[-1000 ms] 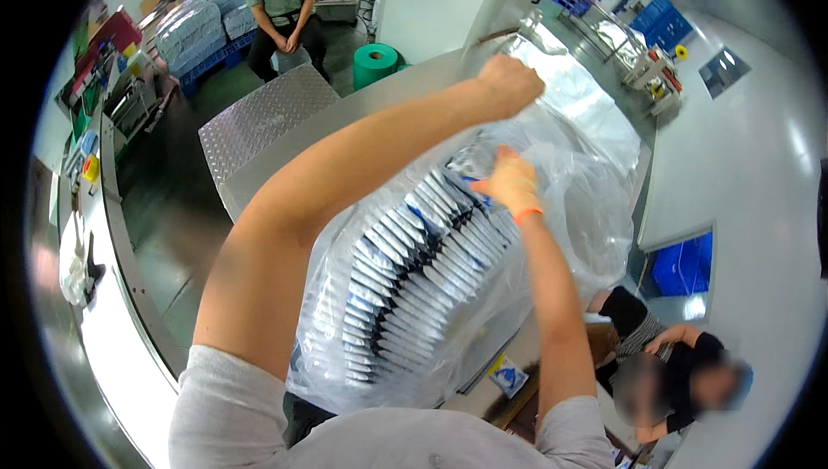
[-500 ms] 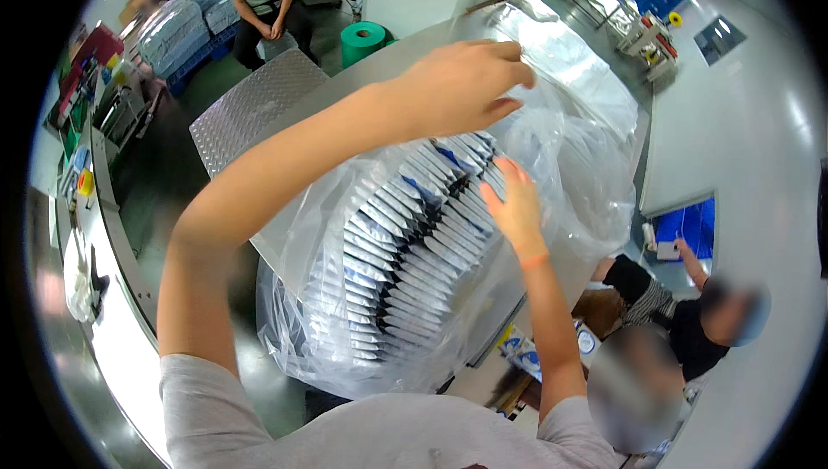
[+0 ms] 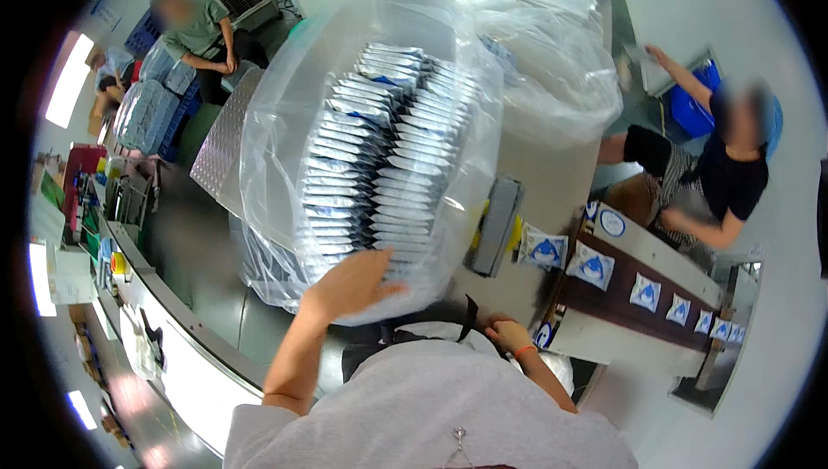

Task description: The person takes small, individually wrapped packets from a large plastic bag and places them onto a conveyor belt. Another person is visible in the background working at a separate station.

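A large clear plastic bag (image 3: 285, 124) stuffed with rows of silver-white flat packets (image 3: 379, 150) fills the middle of the view, raised in front of me. My left hand (image 3: 349, 284) presses flat against the bag's lower end, holding it up. My right hand (image 3: 509, 335), with an orange band on the wrist, is low at my chest under the bag's right corner, fingers curled; what it grips is hidden by my grey shirt.
A conveyor (image 3: 638, 284) with small white-and-blue packets runs at the right. A person in dark clothes (image 3: 724, 176) sits beside it. Another clear bag (image 3: 552, 64) lies on the steel table (image 3: 552, 184) behind. A seated person (image 3: 198, 34) and blue crates are at the far left.
The bag has swung up and toward me. My left hand moved from its far top end to its near lower end. My right hand dropped from the bag's side to my chest.
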Demonstrator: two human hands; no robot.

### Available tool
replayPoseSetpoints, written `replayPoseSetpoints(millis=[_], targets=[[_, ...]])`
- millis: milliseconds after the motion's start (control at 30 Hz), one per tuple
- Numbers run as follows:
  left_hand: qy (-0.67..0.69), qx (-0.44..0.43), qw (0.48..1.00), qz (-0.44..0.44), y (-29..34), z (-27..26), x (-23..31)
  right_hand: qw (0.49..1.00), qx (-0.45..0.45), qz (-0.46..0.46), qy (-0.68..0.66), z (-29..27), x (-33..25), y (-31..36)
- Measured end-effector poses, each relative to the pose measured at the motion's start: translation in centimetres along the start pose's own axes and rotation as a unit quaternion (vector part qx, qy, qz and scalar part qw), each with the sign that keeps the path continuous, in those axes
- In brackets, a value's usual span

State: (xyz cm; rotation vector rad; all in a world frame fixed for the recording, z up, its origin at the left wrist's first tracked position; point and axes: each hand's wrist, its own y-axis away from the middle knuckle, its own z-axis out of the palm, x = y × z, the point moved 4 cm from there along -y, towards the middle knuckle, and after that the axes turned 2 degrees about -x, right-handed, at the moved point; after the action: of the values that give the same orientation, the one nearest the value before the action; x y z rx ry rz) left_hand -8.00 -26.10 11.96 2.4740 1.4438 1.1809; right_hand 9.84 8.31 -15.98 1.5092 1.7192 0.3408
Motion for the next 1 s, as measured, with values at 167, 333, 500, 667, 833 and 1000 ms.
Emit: replayPoseSetpoints(millis=[167,333,500,667,833,1000], targets=[[-0.060,-0.001,0.988,-0.139,-5.7,8.4,-6.7,0.997,0.017,-0.017,-0.067,1.8,0.6,-1.0],[0.150,-0.069,0.974,-0.157,-7.3,10.0,-6.4,0.985,0.064,-0.095,-0.129,-3.3,0.6,0.5],[0.332,-0.048,0.939,-0.071,-4.7,7.6,1.0,0.964,0.205,-0.099,-0.136,-15.0,9.0,4.1],[0.312,-0.042,0.949,-0.017,-3.3,5.6,4.9,0.933,0.322,0.123,0.102,-25.3,24.2,10.0],[-0.007,0.087,0.992,-0.096,-1.9,5.1,7.6,0.941,0.160,0.236,0.184,-24.0,35.7,11.5],[-0.120,0.176,0.959,-0.186,-0.2,6.6,7.3,0.988,0.022,0.046,0.143,-25.3,33.5,6.9]])
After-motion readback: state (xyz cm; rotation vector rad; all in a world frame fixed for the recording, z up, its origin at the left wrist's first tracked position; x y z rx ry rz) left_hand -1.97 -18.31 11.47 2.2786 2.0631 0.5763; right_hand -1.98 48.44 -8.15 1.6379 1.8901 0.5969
